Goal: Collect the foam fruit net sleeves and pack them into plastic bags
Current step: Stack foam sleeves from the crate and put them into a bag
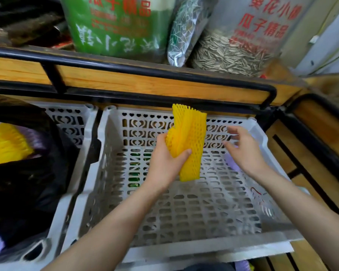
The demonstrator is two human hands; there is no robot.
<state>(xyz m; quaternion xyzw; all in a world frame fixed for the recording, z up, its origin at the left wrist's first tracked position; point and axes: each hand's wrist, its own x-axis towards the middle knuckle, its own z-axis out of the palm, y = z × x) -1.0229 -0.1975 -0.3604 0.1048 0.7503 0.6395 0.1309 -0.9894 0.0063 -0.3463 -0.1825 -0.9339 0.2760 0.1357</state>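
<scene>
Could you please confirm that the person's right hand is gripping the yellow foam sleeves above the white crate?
Not quite: the left hand grips the yellow foam sleeves above the white crate, as the head view shows; the right hand is open beside them.

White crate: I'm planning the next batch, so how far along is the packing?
Done: yellow sleeves lie in the black bag. In hand: the left hand grips a yellow bundle; the right hand is open. Left: bagging that bundle, plus something purple in the white crate.
</scene>
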